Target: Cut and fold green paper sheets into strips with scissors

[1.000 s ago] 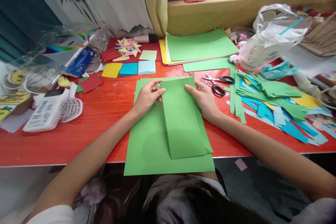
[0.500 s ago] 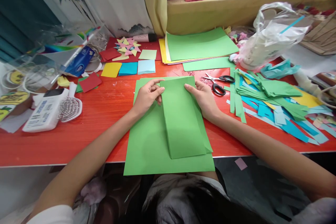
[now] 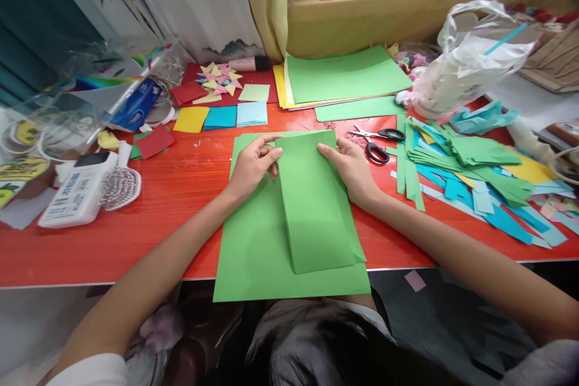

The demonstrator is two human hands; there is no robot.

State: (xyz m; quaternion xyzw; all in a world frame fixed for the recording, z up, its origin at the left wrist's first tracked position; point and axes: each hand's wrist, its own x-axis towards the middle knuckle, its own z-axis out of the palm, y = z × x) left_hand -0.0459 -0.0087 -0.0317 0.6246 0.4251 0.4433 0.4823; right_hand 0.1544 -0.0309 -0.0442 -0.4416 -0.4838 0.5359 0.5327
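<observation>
Between my hands is a folded sheet of green paper (image 3: pixel 319 211), long and narrow, its layers showing along the left edge. My left hand (image 3: pixel 254 163) pinches its upper left corner between thumb and fingers. At the upper right, my right hand (image 3: pixel 353 170) grips it with the thumb on top and the fingers behind. Beneath lies a larger flat green sheet (image 3: pixel 248 259), which hangs over the table's front edge. Scissors (image 3: pixel 377 142) with black handles rest beyond my right hand, their blades apart.
Cut green and blue paper strips (image 3: pixel 470 175) are heaped at the right, near a bagged cup (image 3: pixel 446 81). Green sheets (image 3: pixel 346 75) are stacked at the back. Small colored squares (image 3: pixel 220 117) and folded stars (image 3: pixel 219 79) lie back left. A hairbrush (image 3: pixel 121 188) and white bottle (image 3: pixel 79 190) sit left.
Almost nothing differs. Both hands keep the same grip on the folded green paper, which has shifted very slightly.
</observation>
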